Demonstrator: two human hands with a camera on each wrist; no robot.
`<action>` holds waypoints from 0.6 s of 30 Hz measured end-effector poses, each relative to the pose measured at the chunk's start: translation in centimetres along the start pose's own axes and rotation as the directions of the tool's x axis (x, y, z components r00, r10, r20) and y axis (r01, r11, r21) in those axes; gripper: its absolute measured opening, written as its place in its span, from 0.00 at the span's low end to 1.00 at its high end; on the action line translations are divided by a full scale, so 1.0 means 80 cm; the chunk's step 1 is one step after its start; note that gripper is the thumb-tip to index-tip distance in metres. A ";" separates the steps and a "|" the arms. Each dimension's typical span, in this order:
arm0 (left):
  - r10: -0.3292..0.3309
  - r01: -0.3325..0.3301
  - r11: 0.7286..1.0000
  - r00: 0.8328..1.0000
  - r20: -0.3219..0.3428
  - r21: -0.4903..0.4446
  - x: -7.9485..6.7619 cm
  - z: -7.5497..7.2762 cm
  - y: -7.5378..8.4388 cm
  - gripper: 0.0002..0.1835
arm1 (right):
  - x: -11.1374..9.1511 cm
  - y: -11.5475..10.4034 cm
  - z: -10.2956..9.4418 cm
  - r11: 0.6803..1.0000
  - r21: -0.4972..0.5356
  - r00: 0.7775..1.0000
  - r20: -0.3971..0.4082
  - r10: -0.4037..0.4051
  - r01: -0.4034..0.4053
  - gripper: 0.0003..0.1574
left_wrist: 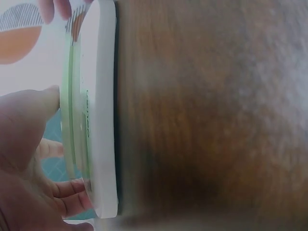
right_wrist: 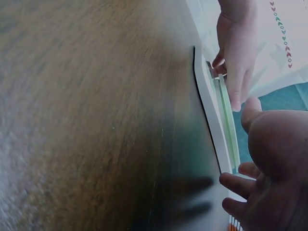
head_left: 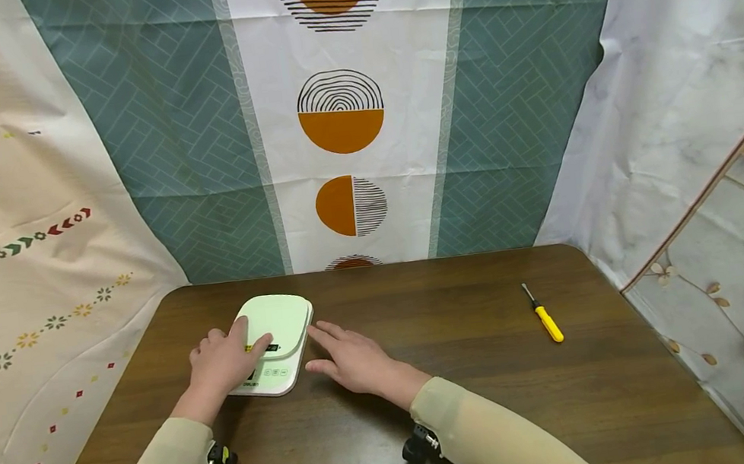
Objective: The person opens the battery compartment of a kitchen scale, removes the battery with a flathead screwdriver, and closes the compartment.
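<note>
Your left hand grips the scale on the desk's left side; your right hand lies by its edge, fingers straight. One-sided lifting could tilt it.

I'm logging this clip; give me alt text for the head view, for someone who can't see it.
A person's left hand rests on a pale green and white scale, and their right hand reaches to its right edge. A yellow-handled screwdriver lies at the right of the brown wooden table, with patterned cloths behind.
</note>
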State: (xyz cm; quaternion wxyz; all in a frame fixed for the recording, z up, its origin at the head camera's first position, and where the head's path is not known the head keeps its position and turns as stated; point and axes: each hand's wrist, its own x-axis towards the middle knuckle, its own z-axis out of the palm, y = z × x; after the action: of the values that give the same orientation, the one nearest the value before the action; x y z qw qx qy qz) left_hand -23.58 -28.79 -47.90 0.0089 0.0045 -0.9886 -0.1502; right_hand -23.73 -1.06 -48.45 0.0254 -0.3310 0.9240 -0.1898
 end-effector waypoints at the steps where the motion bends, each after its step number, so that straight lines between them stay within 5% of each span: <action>1: 0.001 -0.001 1.000 1.000 0.000 0.000 0.000 0.000 0.001 0.47 | 0.000 0.000 0.000 1.000 0.002 1.000 -0.003 -0.005 0.005 0.47; 18: 0.036 -0.036 0.999 0.999 -0.012 0.015 -0.013 0.004 0.030 0.44 | 0.000 0.005 0.009 1.000 0.013 1.000 0.003 -0.009 0.009 0.45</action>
State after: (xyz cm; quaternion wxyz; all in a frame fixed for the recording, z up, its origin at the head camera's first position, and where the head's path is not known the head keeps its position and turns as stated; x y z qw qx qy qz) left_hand -22.53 -26.37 -47.52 0.0177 -0.0123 -0.9895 -0.1429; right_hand -23.87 -1.03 -49.26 0.0282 -0.3353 0.9212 -0.1955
